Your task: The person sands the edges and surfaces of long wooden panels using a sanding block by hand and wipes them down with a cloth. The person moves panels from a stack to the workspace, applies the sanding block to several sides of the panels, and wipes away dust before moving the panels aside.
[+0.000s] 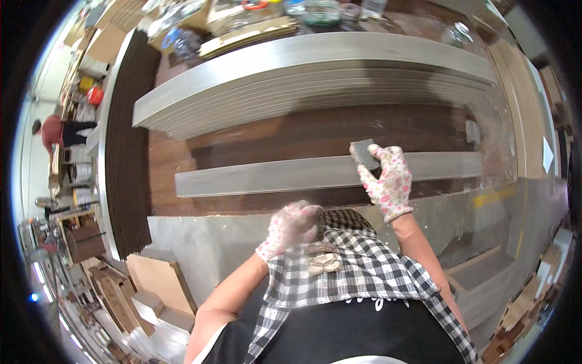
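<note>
My right hand, in a white glove with pink flowers, grips a small grey block that looks like a sanding sponge. The block is over the long grey board lying across the brown table; whether it touches the wood I cannot tell. My left hand, gloved alike, is in front of the checked apron at the table's near side. Its fingers are smeared by motion, and whether anything is in them does not show.
Beyond the board lies a long stack of similar grey boards. A dark stack of strips stands at the left. Bottles and jars crowd the far edge. Another person is at the far left.
</note>
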Action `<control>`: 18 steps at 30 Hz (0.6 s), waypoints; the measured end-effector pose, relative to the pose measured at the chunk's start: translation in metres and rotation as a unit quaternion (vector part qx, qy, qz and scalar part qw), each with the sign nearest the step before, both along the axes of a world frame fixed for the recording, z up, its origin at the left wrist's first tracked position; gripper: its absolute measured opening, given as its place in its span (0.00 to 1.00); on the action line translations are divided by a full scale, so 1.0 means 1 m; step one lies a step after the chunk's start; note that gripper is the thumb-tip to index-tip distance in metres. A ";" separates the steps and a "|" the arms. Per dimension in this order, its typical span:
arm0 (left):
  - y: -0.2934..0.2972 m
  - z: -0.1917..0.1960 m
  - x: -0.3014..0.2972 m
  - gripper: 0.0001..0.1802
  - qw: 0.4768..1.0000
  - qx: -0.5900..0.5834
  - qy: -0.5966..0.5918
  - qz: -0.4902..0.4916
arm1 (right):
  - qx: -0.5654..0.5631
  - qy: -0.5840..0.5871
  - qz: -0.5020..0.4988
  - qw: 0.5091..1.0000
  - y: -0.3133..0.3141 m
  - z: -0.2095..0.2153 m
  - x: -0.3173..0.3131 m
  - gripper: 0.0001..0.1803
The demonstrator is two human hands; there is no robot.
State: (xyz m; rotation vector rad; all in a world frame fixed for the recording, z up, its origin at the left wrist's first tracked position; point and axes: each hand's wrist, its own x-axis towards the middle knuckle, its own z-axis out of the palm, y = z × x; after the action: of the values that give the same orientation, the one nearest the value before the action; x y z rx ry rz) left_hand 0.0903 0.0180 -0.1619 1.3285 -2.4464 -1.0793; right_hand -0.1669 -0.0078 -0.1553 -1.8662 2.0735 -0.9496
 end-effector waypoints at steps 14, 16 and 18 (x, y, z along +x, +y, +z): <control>0.069 0.020 0.116 0.17 0.976 0.026 0.030 0.215 | -0.016 -0.092 0.384 0.918 -0.076 0.098 0.276 0.21; 0.067 0.011 0.121 0.17 0.965 0.018 0.074 0.252 | -0.098 -0.091 0.369 0.920 -0.072 0.084 0.274 0.23; 0.068 0.009 0.129 0.16 0.959 0.024 0.092 0.269 | -0.131 -0.093 0.414 0.896 -0.060 0.065 0.256 0.25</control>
State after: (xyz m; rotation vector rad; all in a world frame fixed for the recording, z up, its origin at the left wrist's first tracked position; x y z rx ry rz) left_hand 0.2195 0.0860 -0.1526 1.6818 -1.7776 -1.0549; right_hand 0.0889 -0.0681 -0.0900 -2.3383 0.8791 -1.1097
